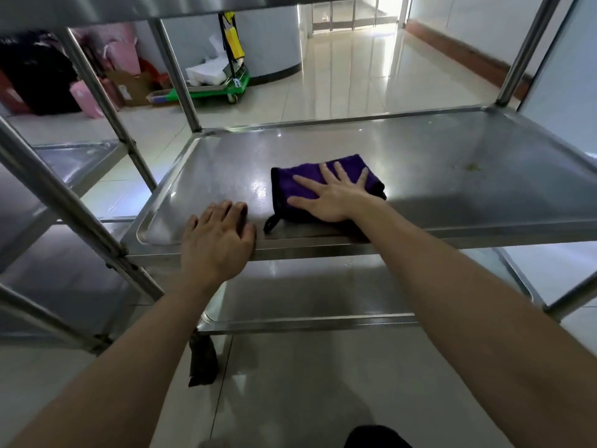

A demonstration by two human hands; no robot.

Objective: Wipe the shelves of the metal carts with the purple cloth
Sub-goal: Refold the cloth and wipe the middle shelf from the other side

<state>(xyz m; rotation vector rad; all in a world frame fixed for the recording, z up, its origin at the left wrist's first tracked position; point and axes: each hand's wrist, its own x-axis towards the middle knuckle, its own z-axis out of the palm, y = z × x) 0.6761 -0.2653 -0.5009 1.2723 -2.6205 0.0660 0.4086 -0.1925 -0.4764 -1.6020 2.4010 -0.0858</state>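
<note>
The purple cloth [303, 177], folded with a dark edge and a small loop, lies on the middle shelf [452, 176] of the metal cart, near its front rim. My right hand [332, 195] presses flat on the cloth with straight, spread fingers. My left hand [218, 237] rests over the shelf's front rim to the left of the cloth, fingers bent over the edge onto the shelf. A small greenish smear [473, 166] marks the shelf at the right. Below it the lower shelf [307, 295] shows.
A second metal cart [77, 156] stands close on the left, its posts slanting across the view. The top shelf [129, 8] hangs overhead. Behind are a green trolley [232, 87], boxes and pink bags [122, 59] on a glossy tiled floor. A dark rag [202, 360] hangs under the lower shelf.
</note>
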